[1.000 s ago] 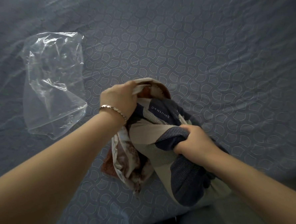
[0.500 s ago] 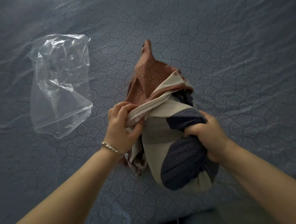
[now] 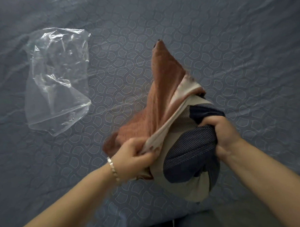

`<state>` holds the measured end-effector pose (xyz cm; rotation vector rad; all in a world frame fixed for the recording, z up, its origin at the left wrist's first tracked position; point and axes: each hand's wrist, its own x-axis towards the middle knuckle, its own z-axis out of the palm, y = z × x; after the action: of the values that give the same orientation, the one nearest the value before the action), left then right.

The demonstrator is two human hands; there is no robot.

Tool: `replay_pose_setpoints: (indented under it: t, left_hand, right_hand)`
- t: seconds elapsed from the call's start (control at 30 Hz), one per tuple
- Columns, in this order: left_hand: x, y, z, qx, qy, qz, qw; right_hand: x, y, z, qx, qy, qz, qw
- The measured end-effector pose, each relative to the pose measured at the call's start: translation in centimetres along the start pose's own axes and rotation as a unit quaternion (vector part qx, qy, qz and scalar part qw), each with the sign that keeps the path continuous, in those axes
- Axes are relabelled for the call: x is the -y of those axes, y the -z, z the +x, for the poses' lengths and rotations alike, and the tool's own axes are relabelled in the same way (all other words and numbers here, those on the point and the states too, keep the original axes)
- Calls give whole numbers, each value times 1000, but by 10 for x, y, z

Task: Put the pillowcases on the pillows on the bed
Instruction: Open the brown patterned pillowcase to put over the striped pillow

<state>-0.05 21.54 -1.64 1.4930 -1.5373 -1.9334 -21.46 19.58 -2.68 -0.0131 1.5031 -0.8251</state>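
A small pillow (image 3: 187, 156) with beige and dark blue mesh patches is bunched up above the bed (image 3: 229, 38), which has a blue patterned sheet. A rust-brown pillowcase (image 3: 162, 95) with a pale inner border covers the pillow's far end and stands up to a point. My left hand (image 3: 132, 158), with a bracelet at the wrist, pinches the pillowcase's open edge at the pillow's left side. My right hand (image 3: 220, 133) grips the pillow's dark blue fabric on the right.
An empty clear plastic bag (image 3: 56, 80) lies crumpled on the sheet to the left. The bed's near edge runs along the bottom of the view, with a dark strip (image 3: 196, 222) below it.
The pillowcase, bunched under my left hand a second ago, now stretches up and out to a point. My left hand slid toward me along its edge. The pillow and my right hand shifted right.
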Motion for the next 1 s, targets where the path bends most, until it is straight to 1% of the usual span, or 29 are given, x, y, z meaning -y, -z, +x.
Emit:
replay_pose_setpoints:
  t: [0.03, 0.07, 0.1, 0.13, 0.17, 0.2, 0.23, 0.3, 0.4, 0.43, 0.47, 0.5, 0.53, 0.57, 0.6, 0.63, 0.67, 0.7, 0.73, 0.77, 0.8, 0.83, 0.87, 0.9, 0.93, 0.97, 1.0]
  left_hand:
    - [2, 3, -7, 45, 63, 16, 997]
    - [7, 4, -12, 54, 122, 85, 987]
    - [14, 7, -12, 29, 172, 190, 966]
    - [22, 9, -10, -15, 206, 305, 930]
    - [31, 11, -6, -75, 215, 397, 889]
    - [41, 13, -1, -131, 207, 436, 866]
    - [50, 17, 4, -181, 193, 431, 863]
    - [61, 26, 16, -257, 185, 384, 867]
    - [72, 30, 25, -334, 211, 372, 840]
    - [78, 31, 28, -363, 227, 347, 834]
    - [81, 30, 33, -409, 242, 279, 834]
    - [85, 30, 36, -456, 261, 157, 836]
    - [87, 29, 42, -497, 261, -14, 828]
    - [86, 29, 46, -510, 244, -197, 801]
    - [85, 29, 50, -493, 213, -350, 767]
    - [87, 29, 53, -479, 169, -451, 734]
    - [87, 28, 55, -466, 123, -517, 707]
    - [83, 24, 54, -456, 101, -539, 700]
    - [80, 21, 51, -462, 95, -521, 711]
    - [75, 17, 45, -474, 107, -452, 748]
    - [77, 14, 39, -471, 121, -334, 807]
    - [81, 10, 33, -435, 135, -195, 869]
    - [85, 5, 27, -379, 156, -81, 908]
    - [89, 1, 19, -306, 182, 5, 935]
    - [92, -2, 11, -247, 203, 75, 945]
    - [86, -6, 2, -208, 219, 130, 944]
    - [86, -11, -8, -197, 222, 140, 944]
  right_hand:
    - [0, 1, 1, -2, -3, 14, 1000]
    - [-1, 2, 1, -1, -5, 28, 1000]
    - [-2, 3, 1, 3, -9, 41, 999]
    - [-2, 4, 0, 9, -15, 50, 999]
    - [0, 5, -1, 13, -23, 57, 998]
    - [2, 5, -4, 20, -30, 65, 997]
    - [5, 6, -6, 29, -32, 80, 996]
    - [12, 8, -8, 45, -24, 118, 992]
    - [16, 10, -11, 74, -21, 164, 983]
    - [16, 10, -12, 84, -20, 181, 980]
    - [18, 12, -12, 88, -14, 198, 976]
    - [19, 13, -13, 90, -10, 211, 973]
    - [22, 13, -15, 88, -8, 217, 972]
    - [25, 12, -17, 81, -10, 218, 973]
    - [29, 11, -20, 72, -12, 217, 973]
    - [32, 10, -23, 66, -13, 215, 974]
    - [34, 9, -25, 58, -13, 215, 975]
    - [36, 9, -27, 49, -14, 219, 974]
    - [36, 8, -28, 43, -16, 226, 973]
    - [37, 7, -31, 39, -18, 235, 971]
    - [38, 6, -32, 41, -16, 248, 968]
    - [40, 4, -34, 45, -14, 264, 964]
    - [40, 1, -36, 48, -11, 280, 959]
    - [41, -2, -38, 53, -8, 291, 955]
    - [40, -5, -38, 56, -5, 298, 953]
    - [40, -9, -39, 58, -1, 306, 950]
    - [38, -11, -36, 54, 0, 313, 948]
